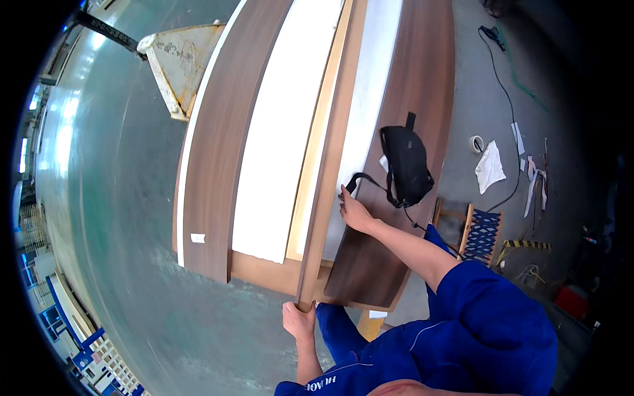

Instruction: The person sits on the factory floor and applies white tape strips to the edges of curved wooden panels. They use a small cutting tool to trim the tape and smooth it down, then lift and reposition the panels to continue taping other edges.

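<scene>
A long, narrow brown wooden board point(319, 218) runs away from me over a stack of panels. Its near end is gripped by my left hand point(299, 322), fingers wrapped around the corner. Farther along, my right hand point(356, 214) rests at the board's right side with thumb and forefinger apart. Right beside those fingertips lies the strap point(360, 177) of a black bag point(405, 165); I cannot tell whether they touch it. The bag lies on a dark wood-grain panel point(370, 264). Left of the board are white panels point(274, 158) and another wood-grain panel point(221, 171).
A worn, rust-stained metal bracket point(177, 66) stands against the stack's far left. On the floor at right are a tape roll point(476, 143), a white cloth point(490, 169), a low stool with a woven blue seat point(482, 234) and a power tool point(493, 37) with its cord.
</scene>
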